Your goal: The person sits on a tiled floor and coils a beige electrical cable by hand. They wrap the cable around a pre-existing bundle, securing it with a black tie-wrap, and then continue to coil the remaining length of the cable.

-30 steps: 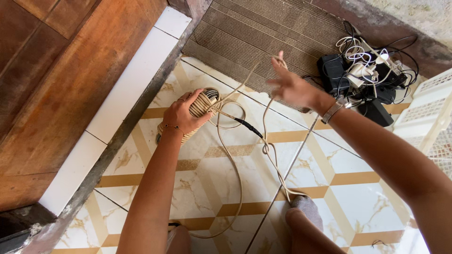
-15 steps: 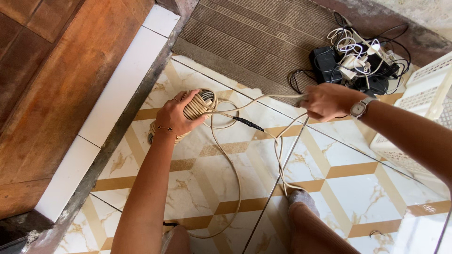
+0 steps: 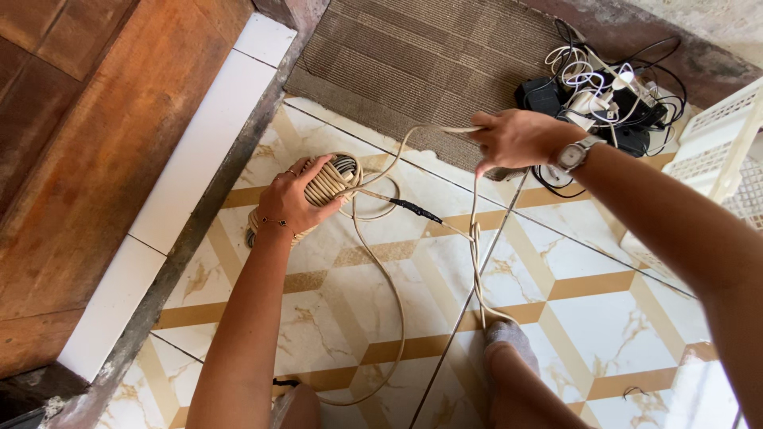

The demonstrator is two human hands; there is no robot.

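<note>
The left hand (image 3: 292,199) rests on a coil (image 3: 327,184) of beige cable lying on the tiled floor (image 3: 342,318), its fingers wrapped over the top of the windings, pressing them down. The right hand (image 3: 515,139) is raised above the edge of the brown mat (image 3: 429,56), its grip pinching the cable (image 3: 397,270) between thumb and fingers. From that pinch one length runs left to the coil, and another drops down to the floor near a grey sock (image 3: 509,334). A loose loop of the same cable curves over the tiles between the arms, with a black sleeve (image 3: 413,210) on it just right of the coil. A pile of black adapters (image 3: 612,103) tangled with white and black wires lies behind the right wrist, beside a white basket (image 3: 723,135). A wooden door (image 3: 87,135) stands at the left.
</note>
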